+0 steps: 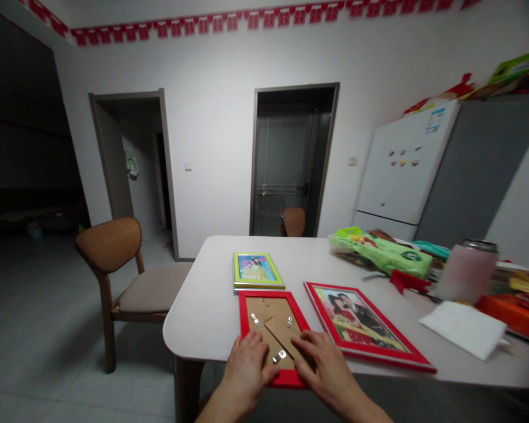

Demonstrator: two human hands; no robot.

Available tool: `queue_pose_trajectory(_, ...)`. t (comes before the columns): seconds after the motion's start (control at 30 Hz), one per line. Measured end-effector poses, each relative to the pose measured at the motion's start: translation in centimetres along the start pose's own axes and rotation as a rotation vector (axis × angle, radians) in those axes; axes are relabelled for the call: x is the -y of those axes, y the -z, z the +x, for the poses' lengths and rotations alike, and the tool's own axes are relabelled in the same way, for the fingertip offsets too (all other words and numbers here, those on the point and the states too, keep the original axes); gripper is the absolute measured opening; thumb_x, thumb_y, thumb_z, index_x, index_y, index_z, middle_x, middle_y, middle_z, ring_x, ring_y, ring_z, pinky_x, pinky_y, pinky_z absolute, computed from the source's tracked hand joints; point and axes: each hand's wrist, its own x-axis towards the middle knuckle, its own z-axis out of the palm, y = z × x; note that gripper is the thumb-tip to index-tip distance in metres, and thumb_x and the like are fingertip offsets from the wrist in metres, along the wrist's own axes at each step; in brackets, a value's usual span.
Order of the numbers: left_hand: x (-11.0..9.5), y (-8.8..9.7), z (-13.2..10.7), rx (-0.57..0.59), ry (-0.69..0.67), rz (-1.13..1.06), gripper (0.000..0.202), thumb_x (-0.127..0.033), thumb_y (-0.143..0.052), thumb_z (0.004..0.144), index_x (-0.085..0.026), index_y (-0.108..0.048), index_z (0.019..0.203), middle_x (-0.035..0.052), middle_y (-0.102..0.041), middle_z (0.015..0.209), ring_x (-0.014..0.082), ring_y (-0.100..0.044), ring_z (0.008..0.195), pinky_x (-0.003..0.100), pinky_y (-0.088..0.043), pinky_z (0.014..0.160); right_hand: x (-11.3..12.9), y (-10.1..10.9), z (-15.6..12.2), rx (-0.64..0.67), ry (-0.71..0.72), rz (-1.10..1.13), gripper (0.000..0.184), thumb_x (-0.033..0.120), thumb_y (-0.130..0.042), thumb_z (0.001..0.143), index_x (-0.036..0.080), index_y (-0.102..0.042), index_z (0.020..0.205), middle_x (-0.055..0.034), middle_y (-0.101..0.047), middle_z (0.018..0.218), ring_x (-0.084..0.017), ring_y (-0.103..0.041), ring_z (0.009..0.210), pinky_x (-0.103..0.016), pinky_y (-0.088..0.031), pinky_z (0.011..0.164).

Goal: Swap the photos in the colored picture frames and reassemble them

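Note:
A red picture frame [244,314] lies face down at the near edge of the white table, its brown backboard [264,310] upward. Several small metal clips and a slanting stand strip [278,339] show on the back. My left hand [245,370] grips the frame's near left side, fingers bent and thumb by the lower clip [279,356]. On the near right side, my right hand [326,367] has curled fingers over the rim and its thumb on the backboard. Both palms' undersides are hidden. Beside it lies a larger red frame [365,320] with a couple's photo, face up.
Behind the frame lie stacked smaller frames, a green-yellow one [258,270] on top. To the right are a green package [385,252], a pink jar [467,273], white tissue [464,329] and an orange box [514,317]. A wooden chair [147,291] stands left of the table [203,311].

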Motion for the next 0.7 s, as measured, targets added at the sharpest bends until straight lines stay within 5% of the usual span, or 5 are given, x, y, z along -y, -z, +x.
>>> queue_pose_trajectory(0.3, 1.1, -0.6, -0.9, -0.005, -0.077, -0.003, 0.065, -0.046, -0.062, 0.061, -0.017, -0.043, 0.116, 0.0102, -0.038, 0.128, 0.0253, -0.030, 0.118, 0.042, -0.020, 0.099, -0.5, -0.1, 3.3, 0.015, -0.003, -0.198, 0.039, 0.038, -0.036, 0.077, 0.023, -0.052, 0.109, -0.0108, -0.047, 0.112, -0.025, -0.043, 0.098, -0.038, -0.032, 0.083)
queue_pose_trajectory(0.53, 0.9, -0.4, -0.8, -0.001, -0.046, 0.029, 0.070, -0.045, -0.064, 0.061, -0.012, -0.040, 0.118, 0.0119, -0.041, 0.125, 0.0257, -0.034, 0.115, 0.038, -0.025, 0.098, -0.8, -0.1, 4.1, 0.062, 0.006, -0.189, 0.035, 0.035, -0.030, 0.080, 0.017, -0.060, 0.079, -0.0096, -0.052, 0.089, -0.018, -0.049, 0.082, -0.029, -0.035, 0.077)
queue_pose_trajectory(0.7, 1.1, -0.5, -0.8, -0.013, -0.042, 0.022, 0.069, -0.045, -0.064, 0.061, -0.015, -0.040, 0.118, 0.0104, -0.042, 0.125, 0.0248, -0.034, 0.115, 0.038, -0.025, 0.098, -1.2, 0.1, 3.5, 0.066, 0.021, -0.135, 0.035, 0.034, -0.031, 0.079, 0.017, -0.058, 0.094, -0.0106, -0.051, 0.103, -0.019, -0.048, 0.092, -0.030, -0.035, 0.081)
